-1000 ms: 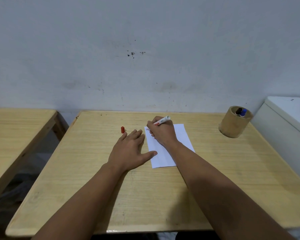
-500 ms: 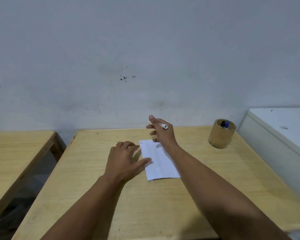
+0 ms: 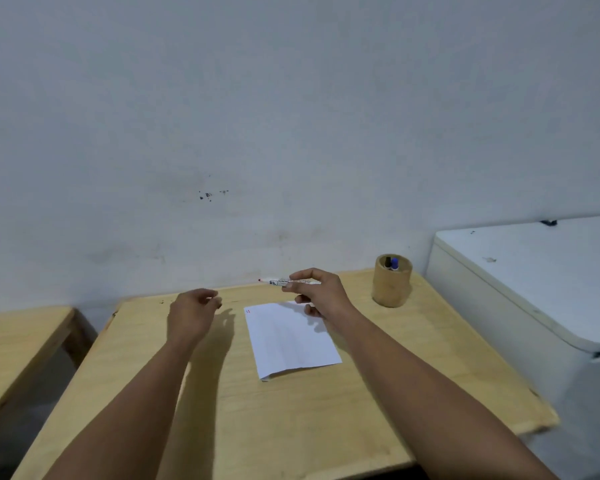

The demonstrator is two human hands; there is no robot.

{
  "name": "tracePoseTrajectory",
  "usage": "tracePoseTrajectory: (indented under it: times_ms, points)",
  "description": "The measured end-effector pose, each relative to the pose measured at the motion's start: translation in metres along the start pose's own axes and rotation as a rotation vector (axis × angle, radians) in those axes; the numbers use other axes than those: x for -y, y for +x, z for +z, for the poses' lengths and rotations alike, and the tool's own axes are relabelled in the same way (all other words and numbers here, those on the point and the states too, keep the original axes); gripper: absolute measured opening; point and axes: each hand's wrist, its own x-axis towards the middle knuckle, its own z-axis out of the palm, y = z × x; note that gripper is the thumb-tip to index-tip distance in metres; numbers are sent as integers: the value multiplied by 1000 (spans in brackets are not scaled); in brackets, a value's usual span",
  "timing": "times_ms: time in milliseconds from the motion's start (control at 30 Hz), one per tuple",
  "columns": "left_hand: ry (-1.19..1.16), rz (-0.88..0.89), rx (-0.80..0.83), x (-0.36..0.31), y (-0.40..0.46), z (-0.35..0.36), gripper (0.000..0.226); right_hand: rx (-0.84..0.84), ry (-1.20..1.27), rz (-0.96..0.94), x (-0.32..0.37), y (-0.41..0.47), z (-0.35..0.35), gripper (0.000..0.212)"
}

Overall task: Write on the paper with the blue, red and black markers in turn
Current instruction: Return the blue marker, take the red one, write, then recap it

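My right hand (image 3: 321, 296) holds the red marker (image 3: 291, 282) level above the far edge of the white paper (image 3: 291, 337), its uncapped red tip pointing left toward my left hand. The paper lies flat on the wooden table (image 3: 326, 420) and bears small red marks at its far left corner. My left hand (image 3: 193, 313) hovers left of the paper with curled fingers pinching a small dark piece, apparently the red cap (image 3: 219, 304). The blue marker (image 3: 395, 263) and the black marker (image 3: 388, 262) stand in the round wooden holder (image 3: 392, 289) at the far right of the table.
A white cabinet (image 3: 534, 282) stands against the table's right side. A second wooden table (image 3: 18, 341) sits to the left across a gap. A grey wall runs directly behind both tables.
My right hand lifted the red marker off the paper and turned it level, tip to the left. My left hand left the paper, closed where the red cap lay and rose.
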Motion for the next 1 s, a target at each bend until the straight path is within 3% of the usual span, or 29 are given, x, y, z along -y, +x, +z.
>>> tracePoseTrajectory:
  times_ms: [133,300,1000]
  points:
    - [-450,-76,53,-48,-5,7,16,39,39,-38,7,-12,-7,10]
    - [-731,-180,82,-83,-14,9,13,-33,-65,-180,16,-19,-9,13]
    - [-802,-185,205,-124,-23,35,11,-58,-170,-351,38,-22,-29,7]
